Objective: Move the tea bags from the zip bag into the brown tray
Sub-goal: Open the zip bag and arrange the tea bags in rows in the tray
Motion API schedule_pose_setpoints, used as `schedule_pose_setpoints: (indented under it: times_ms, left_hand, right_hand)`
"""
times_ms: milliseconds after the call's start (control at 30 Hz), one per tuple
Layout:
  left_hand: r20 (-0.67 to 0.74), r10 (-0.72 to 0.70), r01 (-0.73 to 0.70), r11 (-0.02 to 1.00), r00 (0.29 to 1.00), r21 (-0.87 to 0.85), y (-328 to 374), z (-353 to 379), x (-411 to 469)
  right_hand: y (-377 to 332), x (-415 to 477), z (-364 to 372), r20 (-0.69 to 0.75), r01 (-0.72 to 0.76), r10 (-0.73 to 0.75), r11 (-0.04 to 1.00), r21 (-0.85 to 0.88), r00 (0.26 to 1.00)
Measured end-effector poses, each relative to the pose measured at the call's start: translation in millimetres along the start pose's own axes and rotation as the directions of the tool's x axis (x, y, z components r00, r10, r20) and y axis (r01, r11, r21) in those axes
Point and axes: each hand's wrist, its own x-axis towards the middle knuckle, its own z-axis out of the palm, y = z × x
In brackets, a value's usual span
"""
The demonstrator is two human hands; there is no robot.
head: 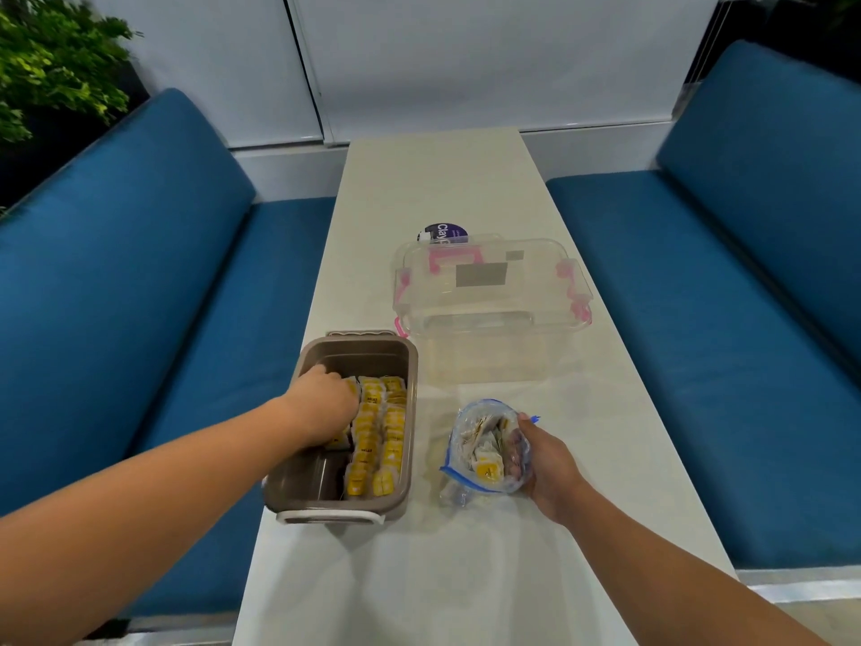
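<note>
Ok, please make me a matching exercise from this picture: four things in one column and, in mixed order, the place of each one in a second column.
Things
1. brown tray
2. zip bag
3. clear box
4. purple round object

Places
A. partly hidden behind the clear box
B. held by the right hand
C. beyond the zip bag, near the middle of the table
D. the left hand reaches into it

Pairs: 1-D, 2-B, 3-C, 4-A
</note>
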Motion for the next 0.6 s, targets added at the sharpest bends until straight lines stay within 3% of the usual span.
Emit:
schedule_pose_setpoints:
  times_ms: [233, 600]
  left_hand:
    - [-0.053, -0.077, 0.081, 0.994, 0.996, 0.076, 2, 14, 12]
    - [-0.078, -0.128, 0.130, 0.991, 0.989, 0.024, 7, 21, 32]
  right_hand:
    - [-4, -4, 3, -0.057, -0.025, 0.022, 0.998, -0.051, 0.998]
    - [-5, -8, 5, -0.096, -0.014, 0.010, 0.999, -0.036, 0.995]
